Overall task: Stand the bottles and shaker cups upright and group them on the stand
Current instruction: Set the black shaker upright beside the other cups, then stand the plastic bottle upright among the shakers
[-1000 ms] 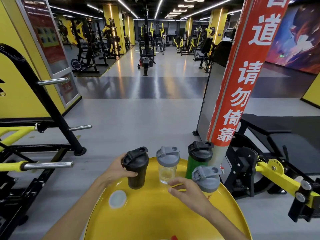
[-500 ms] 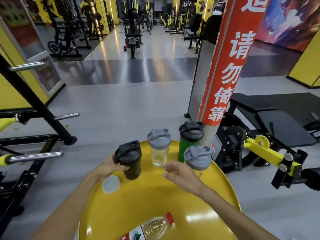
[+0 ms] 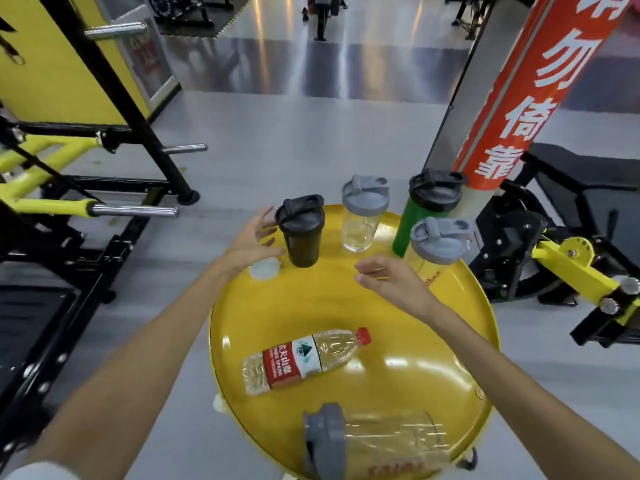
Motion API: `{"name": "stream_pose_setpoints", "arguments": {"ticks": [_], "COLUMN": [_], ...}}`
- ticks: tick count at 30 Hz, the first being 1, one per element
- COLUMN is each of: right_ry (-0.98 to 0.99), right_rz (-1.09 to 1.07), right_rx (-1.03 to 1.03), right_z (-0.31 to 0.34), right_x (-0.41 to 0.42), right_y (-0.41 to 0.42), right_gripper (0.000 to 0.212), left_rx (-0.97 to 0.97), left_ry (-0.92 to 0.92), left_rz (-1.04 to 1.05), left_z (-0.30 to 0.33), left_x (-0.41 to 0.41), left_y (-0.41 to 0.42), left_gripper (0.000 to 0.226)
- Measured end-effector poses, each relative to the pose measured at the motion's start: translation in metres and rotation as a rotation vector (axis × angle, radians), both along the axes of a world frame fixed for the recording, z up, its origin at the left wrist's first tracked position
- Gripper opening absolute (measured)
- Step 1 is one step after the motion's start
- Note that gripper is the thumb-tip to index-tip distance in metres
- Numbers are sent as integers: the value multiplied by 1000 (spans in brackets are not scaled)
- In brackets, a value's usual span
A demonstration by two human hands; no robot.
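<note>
A red-capped water bottle (image 3: 304,360) is lying on its side mid-way across the yellow stand (image 3: 398,306), its long axis running left to right with the cap pointing right, toward the nearer right hand (image 3: 391,284). A clear shaker cup (image 3: 377,441) is lying at the near rim. Both hands are hovering with fingers spread and holding nothing, the left hand (image 3: 251,242) just beside the upright black shaker (image 3: 302,230)

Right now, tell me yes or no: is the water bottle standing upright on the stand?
No, the water bottle lies on its side on the yellow stand, red cap pointing right.
</note>
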State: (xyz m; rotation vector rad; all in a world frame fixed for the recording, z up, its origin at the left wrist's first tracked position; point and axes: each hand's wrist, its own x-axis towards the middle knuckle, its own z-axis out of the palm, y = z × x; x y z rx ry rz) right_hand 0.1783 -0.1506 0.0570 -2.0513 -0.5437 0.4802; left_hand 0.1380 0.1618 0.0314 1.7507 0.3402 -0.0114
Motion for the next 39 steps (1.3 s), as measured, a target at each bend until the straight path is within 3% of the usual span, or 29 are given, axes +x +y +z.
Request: {"name": "stream_pose_setpoints", "arguments": {"ticks": [9,12,14,18,24,29,34,39], "right_ry": [6,9,1,1,22,33,41,40], "right_rz": [2,9,23,65,55,19,7,-7], "right_rx": [-16,-26,-41,-50,-68,-66,-59,-38], "right_z": [-8,-11,-12,-16,-17,-15,-15,-11], "right_x": [-27,-35,-41,-56,-77,-85,-89,-89], "right_y": [-7,-9,-11,-20,-36,-44,-47,-48], "right_gripper": [20,19,19,18,14,14,9,11], "left_rx": [234,285,365,680,873,1145,1226,1034], "left_ry": [-110,-64,23,137,149,37,-12,18], "left_rz": [130,20,-129,-478,-582,-494,-453,-382], "left_z": [-5,-17,-21,-28,-43,-56,-60,-52], "left_x": [-73,-93,-103,-113,-114,-120,-123,-120], "left_y": [-72,-93,-106,-126,-143,-153,-156,-156], "left_gripper": [41,28,32,67,93,71,63,58]}}
